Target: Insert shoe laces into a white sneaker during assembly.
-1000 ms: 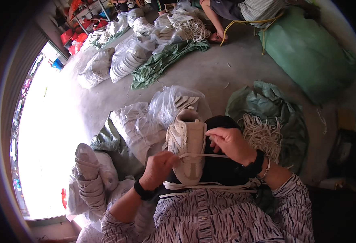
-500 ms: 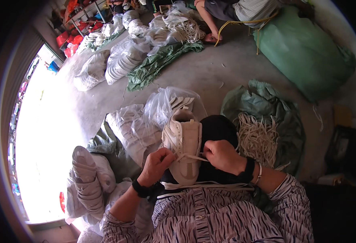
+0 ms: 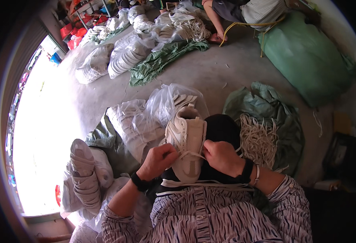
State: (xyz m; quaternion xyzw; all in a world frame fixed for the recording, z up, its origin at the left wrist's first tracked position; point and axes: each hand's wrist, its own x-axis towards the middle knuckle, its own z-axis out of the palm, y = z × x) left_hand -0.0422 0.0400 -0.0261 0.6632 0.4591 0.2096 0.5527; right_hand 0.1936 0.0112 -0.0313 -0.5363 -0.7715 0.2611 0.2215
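A cream sneaker (image 3: 188,131) rests on my lap with its toe toward me and its opening facing away. A pale flat shoelace (image 3: 192,154) crosses the lower eyelets above the toe. My left hand (image 3: 158,160) is closed at the shoe's left edge, pinching one end of the lace. My right hand (image 3: 223,158) pinches the other end at the right edge. The fingertips of both hands are partly hidden. More loose laces (image 3: 202,183) lie across my lap, close to my waist.
A green sack (image 3: 285,133) holds a heap of laces (image 3: 259,139) at my right. Bagged shoe parts (image 3: 131,125) and stacked shoe parts (image 3: 84,178) lie at my left. Further off are more filled bags (image 3: 129,54), a big green sack (image 3: 307,60) and a seated person (image 3: 230,12).
Both hands have stayed at the shoe with the lace between them, the right moving slightly. The whole view has shifted a little.
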